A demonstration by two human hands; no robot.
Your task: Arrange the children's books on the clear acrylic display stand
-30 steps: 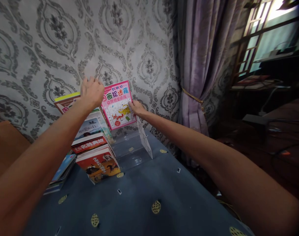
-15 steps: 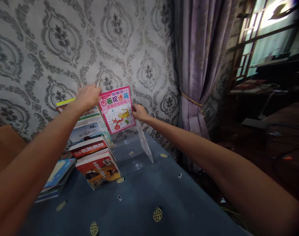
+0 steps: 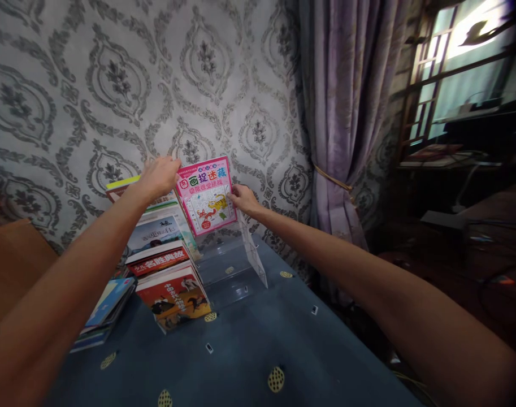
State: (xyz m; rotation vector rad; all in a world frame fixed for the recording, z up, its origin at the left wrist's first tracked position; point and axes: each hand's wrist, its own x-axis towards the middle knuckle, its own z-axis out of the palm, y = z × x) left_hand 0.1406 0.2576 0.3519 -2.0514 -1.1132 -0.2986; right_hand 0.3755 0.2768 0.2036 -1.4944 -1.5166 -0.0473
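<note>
A pink picture book (image 3: 207, 195) with cartoon animals on its cover stands upright at the back of a clear stepped rack (image 3: 253, 257). My left hand (image 3: 161, 175) is closed at the book's top left corner, its fingertips partly hidden. On the opposite side, my right hand (image 3: 243, 199) pinches the right edge between thumb and fingers. Left of the pink book, other books fill the rack's steps: an orange-red book (image 3: 175, 299) in front, a red book (image 3: 158, 262) behind it, then a blue-grey book (image 3: 156, 232). My left forearm covers part of the rear row.
The rack stands on a table with a dark blue patterned cloth (image 3: 241, 356). A stack of books (image 3: 105, 311) lies left of it, beside a brown box (image 3: 18, 260). Patterned wallpaper rises close behind, and a tied purple curtain (image 3: 338, 141) hangs right of the table.
The whole view has shifted slightly, so everything sits a little lower and further right. Both hands stay on the pink book, which keeps nearly the same place over the rack.
</note>
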